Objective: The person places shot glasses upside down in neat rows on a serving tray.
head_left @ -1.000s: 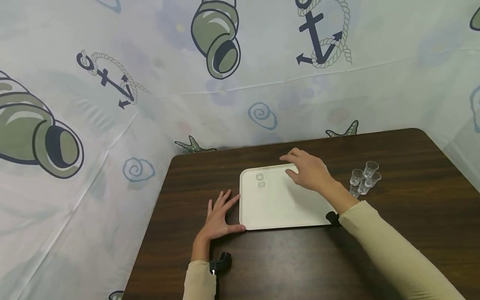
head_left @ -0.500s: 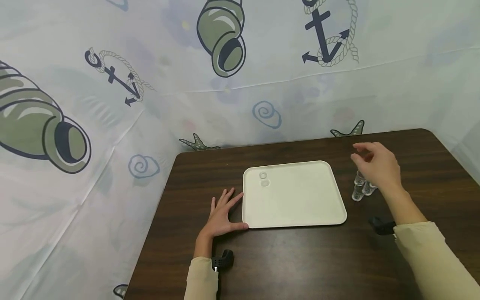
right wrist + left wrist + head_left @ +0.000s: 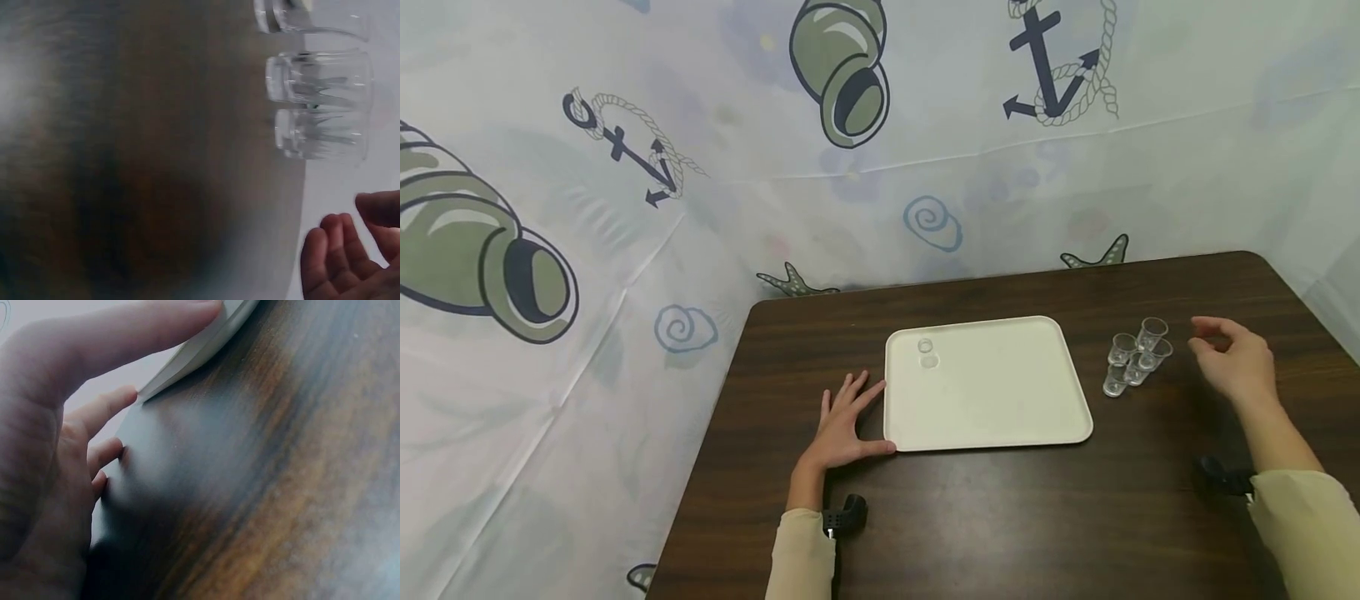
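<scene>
From my distant post I see the tray (image 3: pixel 992 396) on the tabletop (image 3: pixel 985 517), near the far edge. One glass (image 3: pixel 927 353) is on the tray, close to its far left corner. The left hand (image 3: pixel 835 437) is beside the tray's left edge, its thumb at the near left corner. Right of the tray, apart from it, the other glasses (image 3: pixel 1140 365) stand in a group. The right hand (image 3: pixel 1240 362) is between this group and the tabletop's right edge. A cloth (image 3: pixel 1000 196) is behind the far edge.
</scene>
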`<state>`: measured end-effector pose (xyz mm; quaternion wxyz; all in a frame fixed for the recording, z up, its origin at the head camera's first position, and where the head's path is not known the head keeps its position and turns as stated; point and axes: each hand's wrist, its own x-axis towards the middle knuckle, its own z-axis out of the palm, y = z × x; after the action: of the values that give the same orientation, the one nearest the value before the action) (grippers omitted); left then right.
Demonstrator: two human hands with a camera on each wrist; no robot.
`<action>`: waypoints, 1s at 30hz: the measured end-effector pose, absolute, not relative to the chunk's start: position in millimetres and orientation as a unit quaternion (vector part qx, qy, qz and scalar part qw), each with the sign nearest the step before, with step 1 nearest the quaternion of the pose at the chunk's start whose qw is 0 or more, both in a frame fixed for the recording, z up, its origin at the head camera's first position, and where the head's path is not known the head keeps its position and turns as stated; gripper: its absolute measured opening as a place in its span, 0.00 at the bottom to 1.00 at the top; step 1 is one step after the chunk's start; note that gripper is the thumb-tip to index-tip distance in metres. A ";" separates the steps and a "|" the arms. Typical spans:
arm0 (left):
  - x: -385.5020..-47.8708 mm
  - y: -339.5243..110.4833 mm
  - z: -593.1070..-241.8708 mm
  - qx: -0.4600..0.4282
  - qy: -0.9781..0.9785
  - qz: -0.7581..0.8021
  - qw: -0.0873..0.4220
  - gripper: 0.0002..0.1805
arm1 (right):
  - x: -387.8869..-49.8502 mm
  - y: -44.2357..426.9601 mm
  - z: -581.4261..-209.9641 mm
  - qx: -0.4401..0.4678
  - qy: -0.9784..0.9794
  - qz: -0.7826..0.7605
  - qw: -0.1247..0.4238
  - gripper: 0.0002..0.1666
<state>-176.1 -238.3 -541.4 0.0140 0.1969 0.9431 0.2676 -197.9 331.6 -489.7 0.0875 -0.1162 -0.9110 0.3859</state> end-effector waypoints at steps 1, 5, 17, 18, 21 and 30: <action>-176.3 -238.4 -540.9 0.196 0.944 0.267 0.014 0.56 | -197.3 333.0 -493.1 -0.107 -0.914 0.383 0.077 0.24; -176.6 -238.3 -539.3 0.193 0.944 0.269 0.016 0.56 | -195.6 333.2 -502.1 -0.069 -0.915 0.395 0.034 0.25; -175.8 -237.3 -538.9 0.197 0.943 0.267 0.015 0.57 | -193.9 330.0 -511.8 -0.035 -0.915 0.401 -0.018 0.33; -176.0 -237.3 -539.2 0.199 0.943 0.268 0.012 0.57 | -193.9 329.6 -512.7 -0.033 -0.916 0.400 -0.017 0.33; -176.6 -237.2 -540.4 0.202 0.943 0.265 0.006 0.56 | -194.9 328.0 -515.4 -0.027 -0.918 0.397 -0.006 0.32; -174.5 -238.3 -540.1 0.192 0.946 0.262 0.014 0.56 | -200.5 323.6 -519.3 -0.017 -0.921 0.388 0.018 0.29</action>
<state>-174.5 -238.3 -540.1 0.0136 0.1921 0.9457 0.2620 -200.5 323.6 -519.3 0.0183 -0.0169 -0.9212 0.3883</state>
